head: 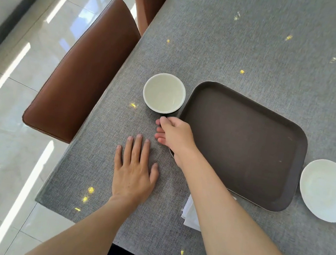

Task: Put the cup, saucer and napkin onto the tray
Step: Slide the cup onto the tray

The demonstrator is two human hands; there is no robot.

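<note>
We are pinching the cup [164, 93] by its handle with our right hand [174, 134], beside the empty tray's [242, 142] left edge, ready for lifting it across. Our left hand [135, 166] is resting spread flat on the tabletop [250, 41], steadying us.

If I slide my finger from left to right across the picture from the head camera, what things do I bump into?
Brown chair → left hand, flat on the table → cup, its handle held by the right hand → dark tray → white saucer.
</note>
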